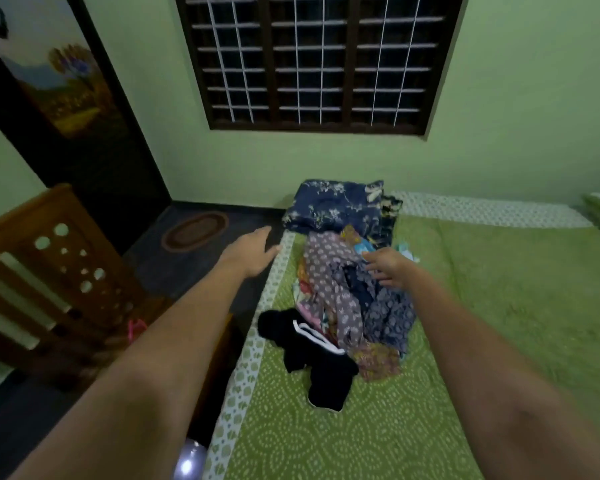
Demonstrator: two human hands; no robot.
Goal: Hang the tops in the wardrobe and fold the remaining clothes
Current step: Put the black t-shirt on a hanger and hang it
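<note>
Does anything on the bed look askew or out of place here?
Yes: the loose heap of patterned clothes lies crumpled near the left edge of the green bedspread, unfolded. The black garment with white stripes sprawls out of it. The dark blue floral folded fabric behind looks tidy.

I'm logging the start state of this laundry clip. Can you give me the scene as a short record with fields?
surface: green patterned bedspread
unsorted: heap of crumpled printed clothes, mid-bed near its left edge
nearest item: black garment with white stripes, at the heap's near end
far item: folded navy floral cloth, behind the heap
left hand: open, above the bed's left edge, holding nothing
right hand: open, fingers at the heap's top
folded so far: nothing evident in the heap
</note>
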